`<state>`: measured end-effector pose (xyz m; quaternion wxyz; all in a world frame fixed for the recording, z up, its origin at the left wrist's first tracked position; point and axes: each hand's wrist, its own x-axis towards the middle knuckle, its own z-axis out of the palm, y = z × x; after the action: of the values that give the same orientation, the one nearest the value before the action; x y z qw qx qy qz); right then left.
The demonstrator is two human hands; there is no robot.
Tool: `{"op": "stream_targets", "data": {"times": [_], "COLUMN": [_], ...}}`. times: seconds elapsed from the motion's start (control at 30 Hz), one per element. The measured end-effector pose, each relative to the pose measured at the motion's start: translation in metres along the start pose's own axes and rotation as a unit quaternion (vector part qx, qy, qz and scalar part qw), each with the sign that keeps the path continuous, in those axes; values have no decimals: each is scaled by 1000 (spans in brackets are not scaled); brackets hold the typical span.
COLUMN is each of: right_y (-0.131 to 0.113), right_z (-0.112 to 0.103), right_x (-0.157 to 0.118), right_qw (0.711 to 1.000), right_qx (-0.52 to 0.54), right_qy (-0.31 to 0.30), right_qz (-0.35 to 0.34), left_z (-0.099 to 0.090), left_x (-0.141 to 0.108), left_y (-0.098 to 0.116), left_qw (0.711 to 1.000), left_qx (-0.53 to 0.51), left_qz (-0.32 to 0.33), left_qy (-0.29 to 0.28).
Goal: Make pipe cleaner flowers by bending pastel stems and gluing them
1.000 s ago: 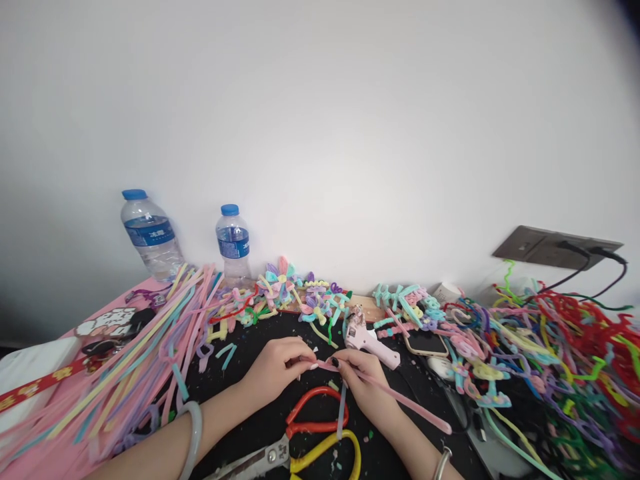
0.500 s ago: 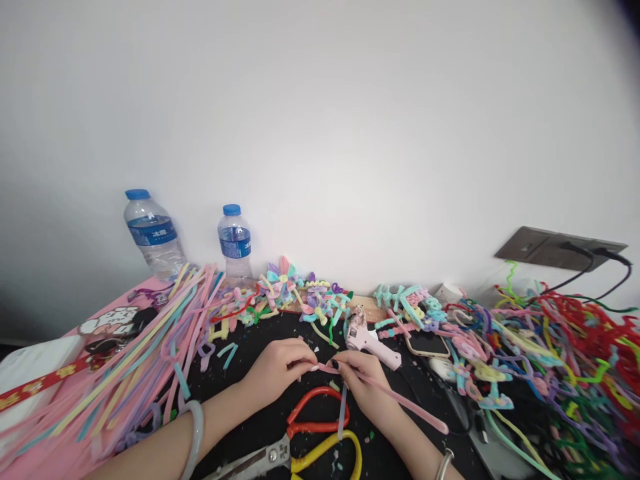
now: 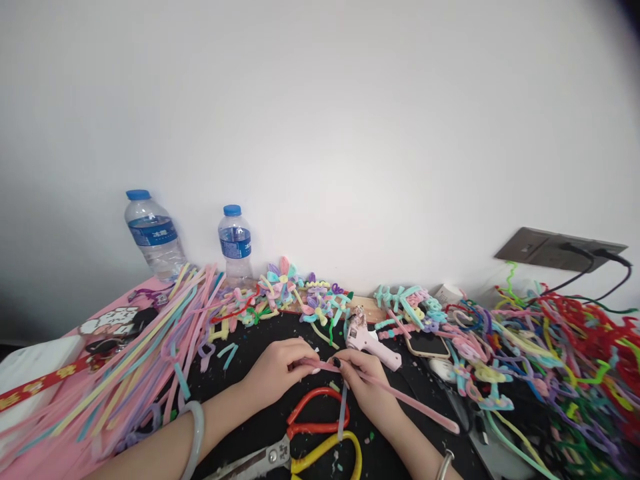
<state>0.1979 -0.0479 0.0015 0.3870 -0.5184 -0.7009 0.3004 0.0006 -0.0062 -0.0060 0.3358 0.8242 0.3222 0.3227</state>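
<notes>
A pink pipe cleaner (image 3: 410, 402) runs between my two hands, its long free end slanting down to the right past my right wrist. My left hand (image 3: 283, 365) pinches it near its left end between thumb and fingers. Close beside it, my right hand (image 3: 361, 380) grips the same strip with thumb and index finger. Below the hands lie scissors (image 3: 320, 428) with one red and one yellow handle. A pale strip (image 3: 343, 412) hangs below my right hand across the handles. Just behind that hand rests a pink glue gun (image 3: 370, 343).
At left lies a bundle of pastel pipe cleaners (image 3: 135, 360); a tangled colourful pile (image 3: 575, 373) fills the right. Two water bottles (image 3: 235, 243) stand by the wall. Finished-looking flower shapes (image 3: 283, 279) line the back. A phone (image 3: 427, 345) lies right of the glue gun.
The pink pipe cleaner's free end has shifted slightly to the right. More of its left part now shows between my hands; both hands stay in nearly the same place.
</notes>
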Motion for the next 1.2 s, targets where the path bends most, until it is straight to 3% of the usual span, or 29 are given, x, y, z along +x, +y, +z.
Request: {"op": "stream_targets", "data": {"times": [0.7,1.2], "right_y": [-6,-6], "right_z": [0,0], "right_x": [-1,-1], "right_qw": [999,1000], "right_qx": [-23,-13], "right_qy": [-19,-19], "right_qz": [-11,-4], "left_z": [-2,-2], "left_x": [0,0], "left_y": [7,7], "left_qw": [999,999], "left_qx": [28,31], "left_qz": [34,25], "left_qy": [-13,-9]}}
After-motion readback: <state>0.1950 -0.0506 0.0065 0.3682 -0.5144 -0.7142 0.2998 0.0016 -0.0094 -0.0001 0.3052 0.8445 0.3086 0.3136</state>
